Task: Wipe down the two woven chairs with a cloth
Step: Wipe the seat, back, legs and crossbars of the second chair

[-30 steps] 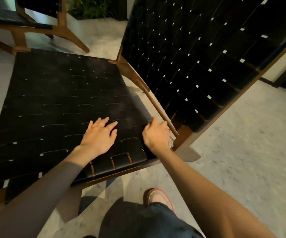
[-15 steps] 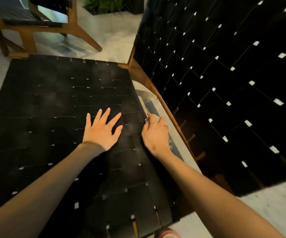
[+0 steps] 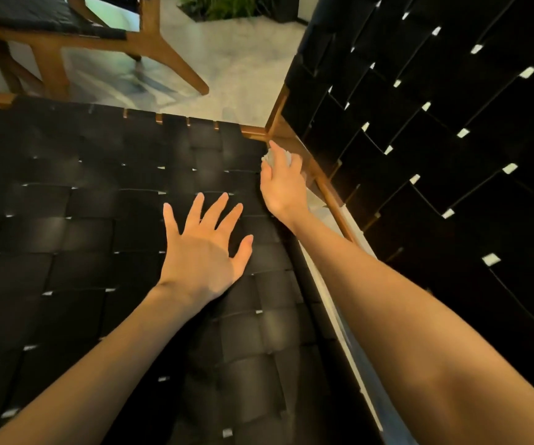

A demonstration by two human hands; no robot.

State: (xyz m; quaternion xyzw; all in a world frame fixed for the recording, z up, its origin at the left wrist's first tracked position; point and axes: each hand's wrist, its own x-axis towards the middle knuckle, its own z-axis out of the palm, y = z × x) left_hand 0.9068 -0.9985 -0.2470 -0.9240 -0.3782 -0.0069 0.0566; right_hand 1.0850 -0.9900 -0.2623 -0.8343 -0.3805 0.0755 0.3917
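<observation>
As I lean over the black woven seat [image 3: 82, 220], my left hand [image 3: 201, 252] lies flat on it, fingers spread wide, bracing me. My right hand [image 3: 283, 184] curls over a small wad of pale cloth [image 3: 270, 157] and presses it into the seat's far right corner, just beside the wooden frame [image 3: 326, 191] where the backrest [image 3: 419, 123] rises. So I'm on the seat, right at its back edge. Nothing here tells me the backrest has had its turn, and the second chair [image 3: 66, 30] stands well apart across the floor [image 3: 243, 69], so I'd judge there's plenty of wiping left.
</observation>
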